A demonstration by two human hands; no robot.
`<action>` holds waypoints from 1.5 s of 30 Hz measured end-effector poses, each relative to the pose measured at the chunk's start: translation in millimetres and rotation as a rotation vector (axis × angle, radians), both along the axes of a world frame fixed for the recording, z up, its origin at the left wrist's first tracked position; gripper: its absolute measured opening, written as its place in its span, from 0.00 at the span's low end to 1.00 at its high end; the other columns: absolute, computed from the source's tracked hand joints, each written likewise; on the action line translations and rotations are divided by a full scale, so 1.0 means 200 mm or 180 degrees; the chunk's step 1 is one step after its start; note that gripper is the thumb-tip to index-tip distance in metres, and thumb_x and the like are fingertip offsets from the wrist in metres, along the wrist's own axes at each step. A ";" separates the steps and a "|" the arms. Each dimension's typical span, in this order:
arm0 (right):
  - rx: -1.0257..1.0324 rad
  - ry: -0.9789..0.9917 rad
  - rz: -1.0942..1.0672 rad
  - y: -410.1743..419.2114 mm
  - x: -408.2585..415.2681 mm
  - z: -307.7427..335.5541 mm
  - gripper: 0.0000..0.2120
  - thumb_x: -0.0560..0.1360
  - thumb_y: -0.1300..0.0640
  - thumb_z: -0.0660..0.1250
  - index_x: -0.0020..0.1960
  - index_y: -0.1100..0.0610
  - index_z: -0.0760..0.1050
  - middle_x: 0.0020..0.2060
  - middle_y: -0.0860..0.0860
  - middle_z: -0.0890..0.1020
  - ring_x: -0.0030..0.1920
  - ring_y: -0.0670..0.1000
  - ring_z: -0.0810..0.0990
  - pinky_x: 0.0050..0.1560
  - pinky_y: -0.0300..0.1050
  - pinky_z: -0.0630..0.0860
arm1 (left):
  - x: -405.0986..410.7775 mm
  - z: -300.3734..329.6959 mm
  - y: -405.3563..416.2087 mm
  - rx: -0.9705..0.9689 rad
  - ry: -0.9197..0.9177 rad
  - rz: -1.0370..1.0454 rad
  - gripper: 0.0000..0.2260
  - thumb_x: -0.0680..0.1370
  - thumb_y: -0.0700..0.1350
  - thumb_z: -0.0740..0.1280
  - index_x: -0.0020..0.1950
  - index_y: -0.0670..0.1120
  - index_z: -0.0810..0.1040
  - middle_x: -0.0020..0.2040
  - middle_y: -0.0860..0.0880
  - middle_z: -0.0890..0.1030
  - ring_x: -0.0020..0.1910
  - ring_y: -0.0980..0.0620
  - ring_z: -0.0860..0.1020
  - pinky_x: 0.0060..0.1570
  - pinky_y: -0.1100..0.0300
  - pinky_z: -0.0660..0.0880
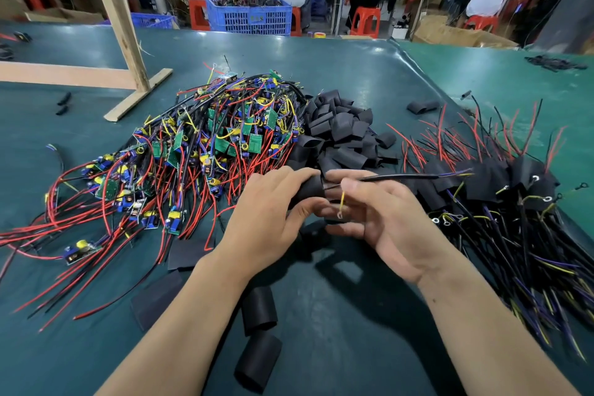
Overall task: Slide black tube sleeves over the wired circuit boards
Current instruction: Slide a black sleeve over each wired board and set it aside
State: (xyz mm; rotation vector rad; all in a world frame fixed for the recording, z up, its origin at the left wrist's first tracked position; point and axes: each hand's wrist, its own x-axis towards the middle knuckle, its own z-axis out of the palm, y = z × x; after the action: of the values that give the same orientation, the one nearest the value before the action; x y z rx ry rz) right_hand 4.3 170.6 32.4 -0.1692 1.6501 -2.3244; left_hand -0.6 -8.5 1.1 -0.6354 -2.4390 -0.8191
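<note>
Black tube sleeve (310,188) held mid-table, black cable and yellow ring-terminal wire emerging rightward; unsleeved green circuit boards (205,145) heaped left, spare sleeves (344,128) piled behind, sleeved boards (501,183) right.

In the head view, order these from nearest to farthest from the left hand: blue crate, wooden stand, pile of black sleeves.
From the left hand:
1. Pile of black sleeves, just beyond the hand.
2. Wooden stand, far left.
3. Blue crate, beyond the table.

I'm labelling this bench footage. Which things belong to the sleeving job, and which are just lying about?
Job:
left hand gripping black sleeve
right hand pinching wire
bare boards pile
empty sleeves pile
sleeved boards pile

Lying about:
wooden frame
blue crate
red stools
</note>
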 end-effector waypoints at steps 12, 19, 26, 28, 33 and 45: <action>-0.0269 0.0237 -0.0964 -0.02 -0.02 -0.02 0.08 0.65 0.61 0.71 0.43 0.63 0.80 0.35 0.54 0.83 0.36 0.51 0.83 0.39 0.38 0.80 | -0.01 0.00 -0.02 0.0360 -0.0114 -0.0220 0.25 0.76 0.52 0.70 0.68 0.39 0.74 0.51 0.47 0.78 0.51 0.49 0.75 0.55 0.53 0.73; -0.0418 -0.0004 -0.1081 -0.02 -0.03 -0.03 0.03 0.71 0.65 0.70 0.39 0.61 0.80 0.34 0.54 0.83 0.33 0.49 0.82 0.37 0.38 0.80 | -0.01 -0.02 0.00 0.0246 0.0135 -0.0230 0.22 0.72 0.42 0.73 0.65 0.37 0.77 0.53 0.44 0.80 0.53 0.44 0.77 0.55 0.50 0.74; 0.0714 0.0233 -0.0247 -0.02 -0.01 -0.05 0.11 0.65 0.50 0.75 0.44 0.54 0.81 0.35 0.53 0.82 0.33 0.49 0.81 0.33 0.40 0.78 | 0.00 -0.01 0.00 0.0337 0.0362 -0.0410 0.22 0.73 0.40 0.70 0.66 0.35 0.76 0.52 0.43 0.79 0.51 0.44 0.77 0.56 0.52 0.74; 0.0884 0.0202 -0.0136 -0.02 0.00 -0.05 0.06 0.70 0.52 0.74 0.38 0.53 0.81 0.34 0.54 0.82 0.32 0.49 0.80 0.30 0.38 0.76 | 0.00 -0.01 0.00 0.0303 0.0347 -0.0484 0.22 0.72 0.41 0.68 0.65 0.35 0.77 0.51 0.43 0.79 0.50 0.43 0.77 0.54 0.48 0.75; 0.0893 0.0626 -0.0581 -0.01 0.00 -0.05 0.07 0.75 0.59 0.72 0.38 0.54 0.79 0.30 0.52 0.80 0.28 0.48 0.78 0.26 0.38 0.73 | 0.00 -0.01 -0.01 0.0096 0.0717 -0.0104 0.27 0.71 0.45 0.73 0.68 0.39 0.75 0.58 0.45 0.78 0.56 0.43 0.75 0.60 0.45 0.68; -0.1362 -0.0105 -0.3257 0.21 -0.07 0.07 0.12 0.79 0.47 0.67 0.44 0.55 0.71 0.29 0.49 0.79 0.25 0.45 0.78 0.26 0.36 0.74 | 0.00 0.00 0.01 0.0521 0.1218 0.0542 0.14 0.75 0.41 0.68 0.59 0.37 0.79 0.52 0.44 0.81 0.51 0.40 0.77 0.60 0.54 0.66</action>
State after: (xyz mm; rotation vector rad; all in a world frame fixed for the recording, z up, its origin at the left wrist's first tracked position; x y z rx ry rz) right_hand -9.7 213.4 47.2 0.8131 1.3397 -3.3462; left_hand -0.1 -7.4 1.8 -0.4658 -2.0254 -0.7417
